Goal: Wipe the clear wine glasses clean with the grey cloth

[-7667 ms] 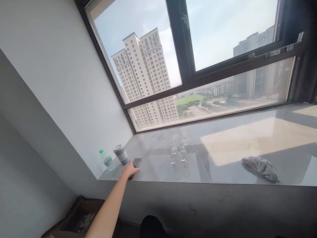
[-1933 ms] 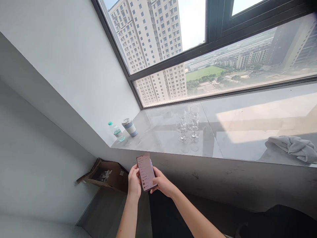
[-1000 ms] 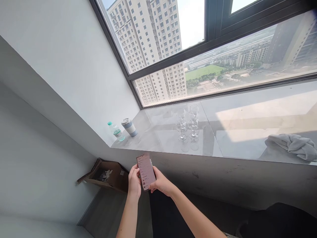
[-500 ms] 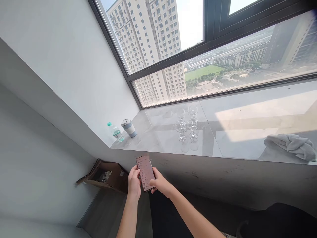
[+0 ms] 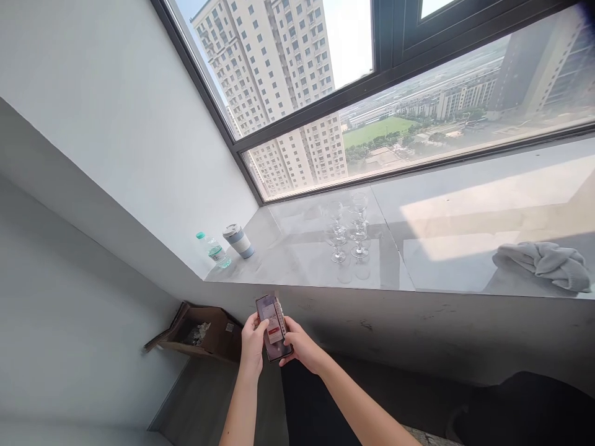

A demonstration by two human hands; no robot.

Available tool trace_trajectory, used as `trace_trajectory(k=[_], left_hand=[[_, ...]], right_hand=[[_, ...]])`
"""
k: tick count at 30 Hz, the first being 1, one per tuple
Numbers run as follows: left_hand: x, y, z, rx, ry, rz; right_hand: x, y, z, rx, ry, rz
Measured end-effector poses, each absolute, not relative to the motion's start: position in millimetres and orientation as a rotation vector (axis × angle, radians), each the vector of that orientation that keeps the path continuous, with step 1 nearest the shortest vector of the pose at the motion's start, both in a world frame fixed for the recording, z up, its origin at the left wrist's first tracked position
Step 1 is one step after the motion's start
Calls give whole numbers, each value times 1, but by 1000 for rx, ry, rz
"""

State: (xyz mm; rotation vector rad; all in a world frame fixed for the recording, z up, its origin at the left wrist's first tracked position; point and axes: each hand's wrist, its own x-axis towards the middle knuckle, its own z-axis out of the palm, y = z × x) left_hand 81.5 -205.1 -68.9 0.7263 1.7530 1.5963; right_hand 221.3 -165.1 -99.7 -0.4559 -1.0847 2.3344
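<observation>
Both hands hold a smartphone (image 5: 273, 326) with a lit screen, just below the front edge of the wide stone window ledge (image 5: 455, 260). My left hand (image 5: 253, 344) wraps its left side. My right hand (image 5: 302, 347) grips its right side, thumb on the screen. Several clear stemmed glasses (image 5: 346, 230) stand together on the ledge beyond the phone. A crumpled grey cloth (image 5: 543, 265) lies on the ledge at the far right.
A small water bottle (image 5: 211, 249) and a blue-grey lidded travel cup (image 5: 238, 241) stand at the ledge's left end by the white wall. An open cardboard box (image 5: 199, 328) with scraps sits on the floor below. Large windows rise behind the ledge.
My left hand took the phone off the ledge 7.7 s ago; since then both hands hold it low. In the last half second the screen content changed and the view shifted slightly.
</observation>
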Motion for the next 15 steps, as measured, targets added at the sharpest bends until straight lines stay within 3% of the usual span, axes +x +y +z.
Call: trace_trajectory(k=[15], left_hand=[[85, -201, -70, 789, 1822, 1510]], right_hand=[[225, -165, -101, -448, -1071, 2319]])
